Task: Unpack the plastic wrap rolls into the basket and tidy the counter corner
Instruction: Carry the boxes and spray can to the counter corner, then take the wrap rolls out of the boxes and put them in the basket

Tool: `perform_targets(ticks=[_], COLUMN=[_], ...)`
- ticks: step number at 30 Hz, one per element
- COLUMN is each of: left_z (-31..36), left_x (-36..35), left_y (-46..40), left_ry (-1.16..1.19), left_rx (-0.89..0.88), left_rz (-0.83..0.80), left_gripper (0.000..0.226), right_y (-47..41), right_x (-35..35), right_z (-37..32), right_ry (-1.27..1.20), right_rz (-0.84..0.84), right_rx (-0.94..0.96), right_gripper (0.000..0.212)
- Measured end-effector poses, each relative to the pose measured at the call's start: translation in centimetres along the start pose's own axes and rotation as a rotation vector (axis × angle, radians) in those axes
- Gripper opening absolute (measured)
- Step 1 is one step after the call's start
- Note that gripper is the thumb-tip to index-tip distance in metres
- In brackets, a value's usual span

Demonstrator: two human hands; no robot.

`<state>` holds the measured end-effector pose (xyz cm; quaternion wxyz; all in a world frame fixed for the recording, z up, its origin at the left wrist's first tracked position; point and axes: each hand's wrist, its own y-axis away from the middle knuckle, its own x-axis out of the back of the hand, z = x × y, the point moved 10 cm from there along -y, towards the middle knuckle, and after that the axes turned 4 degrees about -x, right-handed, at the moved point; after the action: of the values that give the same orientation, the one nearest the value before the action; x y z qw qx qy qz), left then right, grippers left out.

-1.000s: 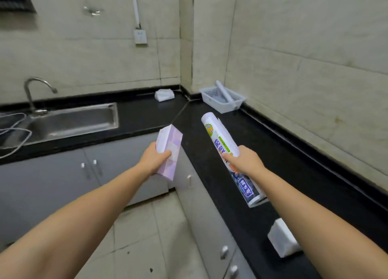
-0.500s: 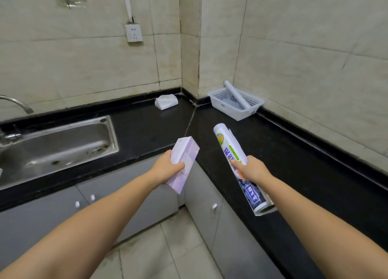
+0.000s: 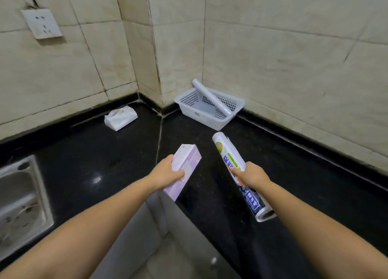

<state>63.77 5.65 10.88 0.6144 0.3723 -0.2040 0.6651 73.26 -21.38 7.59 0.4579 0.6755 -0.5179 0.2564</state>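
My left hand [image 3: 165, 175] grips a pale purple carton [image 3: 184, 169] around its middle, held over the black counter's inner corner. My right hand [image 3: 253, 176] holds a printed plastic wrap roll [image 3: 230, 159] at mid-length, its white end pointing toward the basket. A white perforated basket [image 3: 228, 119] sits on the counter against the wall corner. A plain white roll [image 3: 212, 97] leans in it, one end sticking up over the far rim. Both hands are short of the basket, with bare counter between.
A white tissue pack [image 3: 120, 116] lies on the black counter [image 3: 88, 153] by the back wall. A steel sink [image 3: 19, 205] is at the left edge. A wall socket [image 3: 42, 22] hangs above. Grey cabinet fronts [image 3: 134, 236] stand below the counter's edge.
The view has closed in on the counter corner. Both hands have moved forward over the counter toward the basket, still holding the carton and the printed roll.
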Motion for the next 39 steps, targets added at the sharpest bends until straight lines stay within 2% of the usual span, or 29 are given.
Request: perform_targets(ticks=[6,11,16,19,22,25,28,30,34,36,39], left_z=[2.0,4.0,3.3,2.7,2.8,3.7,6.2,8.2,12.5,14.7,17.0], left_x=[-3.0,-5.6,-8.2,-9.0,-9.0,-9.2,-9.6,-9.3,-6.7,-5.6,-4.0], left_y=[-10.8,-18.8,-22.9,-23.6,-23.6,-23.9,-23.3,-22.6,-20.6,-19.6,-18.2], left_ry=[-0.112,-0.375,-0.559,-0.609,-0.609,-0.591,-0.541,-0.425,-0.186,-0.164,-0.088], left_rx=[-0.163,-0.4,-0.567,-0.613,-0.624,-0.56,-0.541,-0.561,-0.691,-0.807,-0.943], left_rz=[-0.163,-0.288,-0.384,-0.353,-0.28,-0.277,-0.311,-0.314,-0.229,-0.186,-0.147], left_gripper=[0.05,0.048,0.064,0.072,0.073,0.075,0.062,0.052,0.05,0.052,0.057], right_y=[-4.8,-7.3,-7.5,-7.5,-7.6,-7.6,-7.6,-7.7,-7.9,-7.9,-7.3], right_x=[-0.4,-0.8,-2.0,-2.2,-2.3,-2.2,-1.2,0.4,4.9,6.3,7.2], right_z=[2.5,3.6,4.2,4.3,4.4,4.5,4.4,3.6,-0.5,-3.1,-5.4], right_ry=[0.028,0.046,0.026,0.043,0.046,0.032,0.008,0.01,-0.129,-0.294,-0.512], right_rz=[0.081,0.151,0.199,0.212,0.211,0.197,0.189,0.209,0.304,0.248,0.102], right_rx=[-0.164,-0.334,-0.422,-0.44,-0.448,-0.442,-0.434,-0.409,-0.217,-0.104,-0.036], right_gripper=[0.059,0.061,0.06,0.06,0.061,0.062,0.074,0.08,0.062,0.051,0.042])
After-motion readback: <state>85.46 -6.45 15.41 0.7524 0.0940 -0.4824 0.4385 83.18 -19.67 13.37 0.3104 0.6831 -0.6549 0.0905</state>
